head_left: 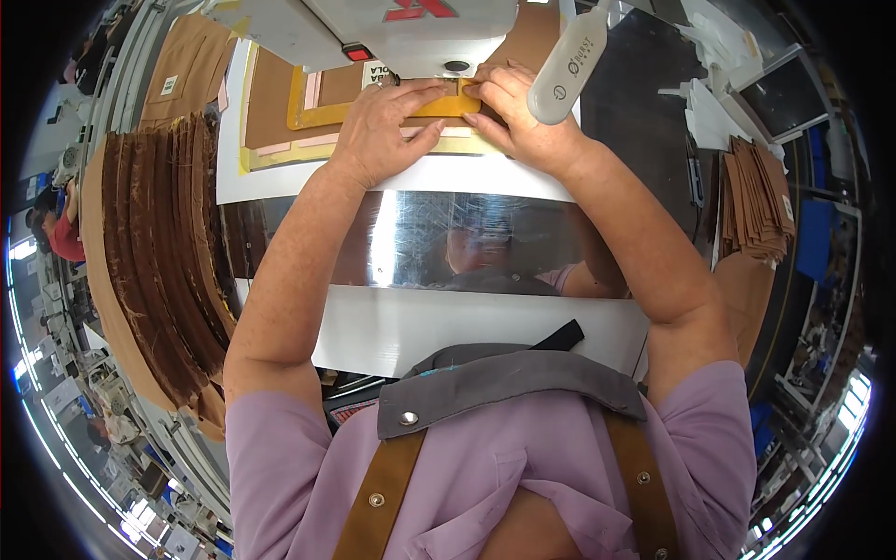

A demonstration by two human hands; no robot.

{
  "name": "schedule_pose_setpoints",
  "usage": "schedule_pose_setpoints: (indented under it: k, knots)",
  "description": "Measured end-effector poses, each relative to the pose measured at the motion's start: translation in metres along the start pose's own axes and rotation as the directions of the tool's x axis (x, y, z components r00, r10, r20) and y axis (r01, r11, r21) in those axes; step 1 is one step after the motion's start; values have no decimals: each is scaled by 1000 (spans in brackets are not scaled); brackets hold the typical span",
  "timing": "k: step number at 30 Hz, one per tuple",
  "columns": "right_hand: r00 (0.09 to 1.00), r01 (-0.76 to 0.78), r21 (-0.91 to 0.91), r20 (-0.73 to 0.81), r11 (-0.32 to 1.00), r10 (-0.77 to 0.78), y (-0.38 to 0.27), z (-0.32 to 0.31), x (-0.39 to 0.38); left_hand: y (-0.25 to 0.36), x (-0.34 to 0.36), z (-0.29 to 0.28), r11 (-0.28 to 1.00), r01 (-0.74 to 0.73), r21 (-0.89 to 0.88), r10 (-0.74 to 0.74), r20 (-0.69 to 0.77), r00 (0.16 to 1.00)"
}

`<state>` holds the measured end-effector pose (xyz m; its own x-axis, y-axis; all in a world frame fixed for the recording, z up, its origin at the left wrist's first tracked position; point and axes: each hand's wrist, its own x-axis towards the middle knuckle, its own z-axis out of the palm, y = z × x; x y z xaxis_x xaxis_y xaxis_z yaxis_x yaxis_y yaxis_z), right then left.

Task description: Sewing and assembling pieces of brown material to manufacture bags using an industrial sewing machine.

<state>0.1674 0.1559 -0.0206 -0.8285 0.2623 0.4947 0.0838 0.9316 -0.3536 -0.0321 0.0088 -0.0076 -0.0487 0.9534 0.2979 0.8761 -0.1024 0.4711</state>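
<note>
A yellow flat frame point(299, 110) lies on a brown panel point(271, 98) with pale strips, under the white machine head point(457, 33). My left hand point(383, 131) rests on the frame's near bar, fingers stretched toward the right, thumb apart. My right hand point(527, 121) is at the frame's right end, fingertips bent onto it and thumb apart. A white board point(271, 182) and a reflective metal plate point(336, 243) lie beneath my forearms.
Stacked brown pieces point(159, 252) stand left, more brown pieces point(751, 201) right. A pale oval-ended attachment point(567, 70) hangs beside my right hand. A dark screen point(779, 98) is at right. A person in a red top point(65, 233) is at far left.
</note>
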Motion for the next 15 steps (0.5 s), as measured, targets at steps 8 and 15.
schedule_pose_setpoints:
  k: [8, 15]
  knots:
    - [994, -105, 15, 33, 994, 105, 16, 1, 4, -3, 6, 4, 973, 228, 38, -229, 41, 972]
    - [984, -147, -104, 89, 984, 157, 7, -1, 2, 3, -5, 2, 996, 9, 86, -5, -54, 999]
